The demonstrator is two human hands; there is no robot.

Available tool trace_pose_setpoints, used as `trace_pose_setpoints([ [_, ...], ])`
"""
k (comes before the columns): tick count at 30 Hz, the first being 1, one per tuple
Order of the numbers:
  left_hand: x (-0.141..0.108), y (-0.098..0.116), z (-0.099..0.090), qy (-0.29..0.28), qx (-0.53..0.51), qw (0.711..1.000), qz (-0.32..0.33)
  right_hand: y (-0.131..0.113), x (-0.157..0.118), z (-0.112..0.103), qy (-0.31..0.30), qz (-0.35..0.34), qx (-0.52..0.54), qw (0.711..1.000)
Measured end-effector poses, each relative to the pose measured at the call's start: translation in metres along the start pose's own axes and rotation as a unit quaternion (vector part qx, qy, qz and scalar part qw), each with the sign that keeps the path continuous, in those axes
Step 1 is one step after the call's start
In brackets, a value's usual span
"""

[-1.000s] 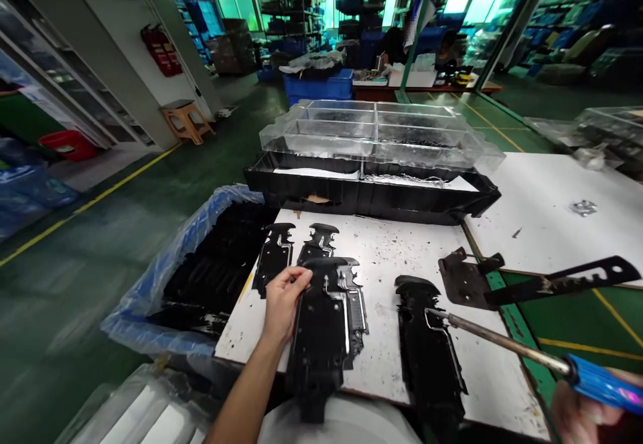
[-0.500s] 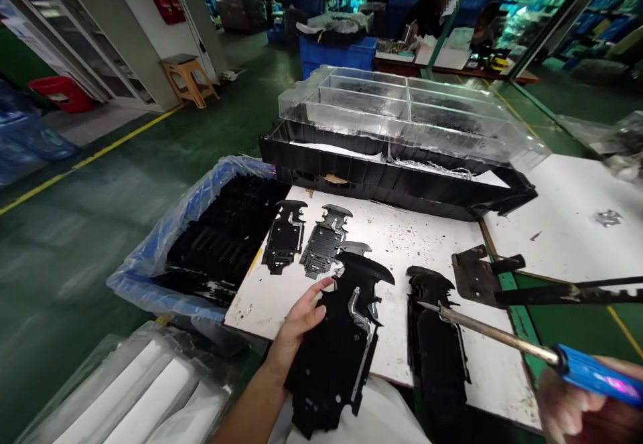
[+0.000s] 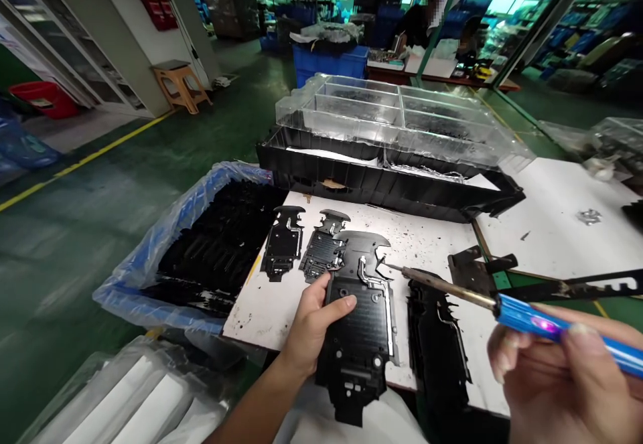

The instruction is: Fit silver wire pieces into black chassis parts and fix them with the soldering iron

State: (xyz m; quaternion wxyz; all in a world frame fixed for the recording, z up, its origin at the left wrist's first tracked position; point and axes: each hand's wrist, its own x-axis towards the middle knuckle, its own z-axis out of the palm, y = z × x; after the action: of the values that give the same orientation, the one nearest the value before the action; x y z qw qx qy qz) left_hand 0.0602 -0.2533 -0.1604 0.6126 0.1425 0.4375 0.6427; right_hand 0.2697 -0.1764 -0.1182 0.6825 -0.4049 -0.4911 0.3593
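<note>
On a green factory floor, a white-topped workbench [image 3: 432, 243] stands beside a crate lined with a blue plastic bag [image 3: 151, 276], and the crate is heaped with black moulded parts [image 3: 216, 243]. Past the bench, a clear plastic tray [image 3: 396, 116] is stacked on a black tray [image 3: 382, 193], with dark parts visible in its compartments. Far more parts are held in the crate than are laid out on the bench, where two black plates [image 3: 301, 250] lie flat and another black plate [image 3: 437, 343] lies near the right side. A held black plate [image 3: 356, 323] is tilted up at the bench's near edge, grasped by the left hand [image 3: 316, 323], with the thumb on top. The blue-handled soldering iron [image 3: 527, 317] is gripped in the curled right hand [image 3: 567, 370], its tip held just beside the held plate's upper edge.
</note>
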Motion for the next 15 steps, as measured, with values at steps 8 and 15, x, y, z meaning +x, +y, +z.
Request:
trace_pose_setpoints([
  [8,-0.009,-0.007,0.001,0.01,0.064,0.998,0.027,-0.002,-0.009,0.019,-0.035,-0.026,-0.013,0.999],
  [15,-0.014,-0.009,0.001,0.003,0.075,0.997,0.035,-0.001,-0.01,0.017,-0.055,-0.039,-0.015,0.998],
])
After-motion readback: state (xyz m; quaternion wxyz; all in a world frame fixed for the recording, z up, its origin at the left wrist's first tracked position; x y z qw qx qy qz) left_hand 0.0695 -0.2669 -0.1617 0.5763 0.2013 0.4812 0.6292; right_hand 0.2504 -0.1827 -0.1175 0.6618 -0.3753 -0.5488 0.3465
